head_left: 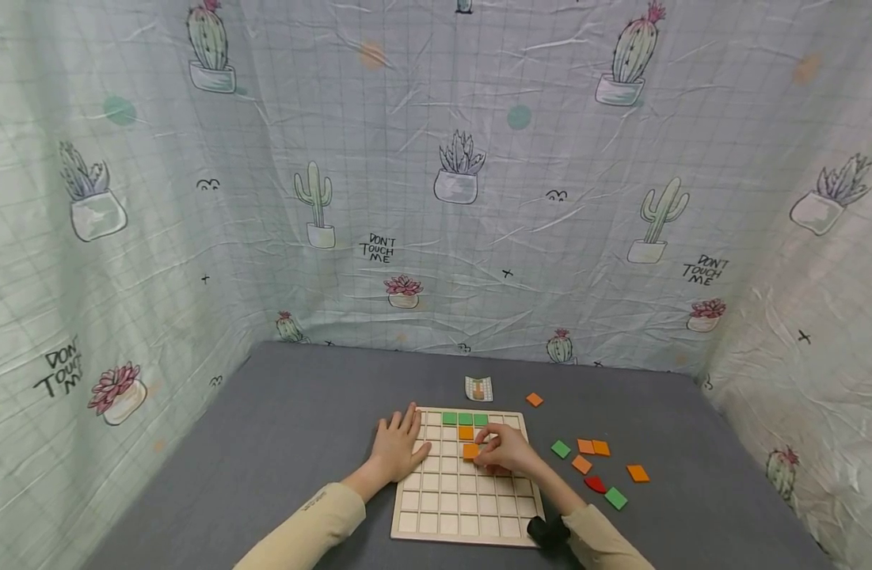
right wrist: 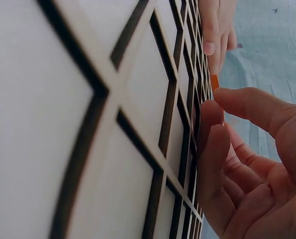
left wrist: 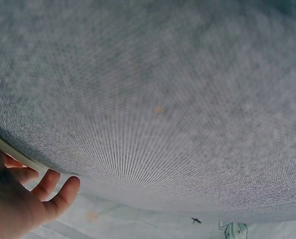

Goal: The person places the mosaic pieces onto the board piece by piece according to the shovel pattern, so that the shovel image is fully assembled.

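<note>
A wooden grid board (head_left: 450,503) lies on the dark table. Three green square tiles (head_left: 466,419) sit side by side in its far row, with an orange tile (head_left: 466,433) below the middle one. My right hand (head_left: 507,450) pinches another orange tile (head_left: 471,451) between thumb and fingers, low over the board's middle. In the right wrist view this orange tile (right wrist: 215,81) shows edge-on at the fingertips. With its fingers spread, my left hand (head_left: 398,447) rests on the board's left edge; the left wrist view shows the left hand (left wrist: 33,199) at that edge.
Loose orange tiles (head_left: 581,465), green tiles (head_left: 616,498) and a red piece (head_left: 595,484) lie right of the board. A lone orange tile (head_left: 535,400) and a small pattern card (head_left: 478,389) lie beyond it. A cactus-print curtain (head_left: 421,158) surrounds the table.
</note>
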The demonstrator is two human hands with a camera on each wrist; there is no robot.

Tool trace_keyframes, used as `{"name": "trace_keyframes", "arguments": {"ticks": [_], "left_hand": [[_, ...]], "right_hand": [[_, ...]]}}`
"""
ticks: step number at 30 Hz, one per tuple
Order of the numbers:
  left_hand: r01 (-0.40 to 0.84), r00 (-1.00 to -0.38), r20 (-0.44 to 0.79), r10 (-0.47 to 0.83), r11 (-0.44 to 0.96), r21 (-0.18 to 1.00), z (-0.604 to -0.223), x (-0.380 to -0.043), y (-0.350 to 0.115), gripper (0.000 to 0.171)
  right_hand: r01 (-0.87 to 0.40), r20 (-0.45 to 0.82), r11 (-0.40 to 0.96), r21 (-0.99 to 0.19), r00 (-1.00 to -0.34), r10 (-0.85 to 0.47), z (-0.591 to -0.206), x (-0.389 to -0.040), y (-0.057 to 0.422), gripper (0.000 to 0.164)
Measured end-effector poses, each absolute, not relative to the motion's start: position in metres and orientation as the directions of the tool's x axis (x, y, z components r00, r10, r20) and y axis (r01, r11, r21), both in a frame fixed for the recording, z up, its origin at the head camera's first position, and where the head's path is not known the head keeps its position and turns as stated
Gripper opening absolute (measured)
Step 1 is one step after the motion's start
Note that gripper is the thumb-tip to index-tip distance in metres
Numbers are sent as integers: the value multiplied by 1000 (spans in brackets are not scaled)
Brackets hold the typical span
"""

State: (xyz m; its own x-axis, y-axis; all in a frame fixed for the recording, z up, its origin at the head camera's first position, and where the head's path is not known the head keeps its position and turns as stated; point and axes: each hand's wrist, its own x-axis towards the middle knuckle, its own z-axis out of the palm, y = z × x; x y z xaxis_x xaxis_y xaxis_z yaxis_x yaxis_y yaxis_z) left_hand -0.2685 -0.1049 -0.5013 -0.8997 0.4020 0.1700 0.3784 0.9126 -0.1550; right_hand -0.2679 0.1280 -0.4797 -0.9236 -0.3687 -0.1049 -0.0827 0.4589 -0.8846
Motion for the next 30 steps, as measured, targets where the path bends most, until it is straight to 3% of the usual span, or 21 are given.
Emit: {"name": "trace_keyframes", "arguments": {"ticks": [30], "left_hand": [[380,-892,192,409,909,-169,-503,-270,-106,62]], "right_hand": [[-3,-143,475,-880,-952,-271,-485,-274,120,28]]}}
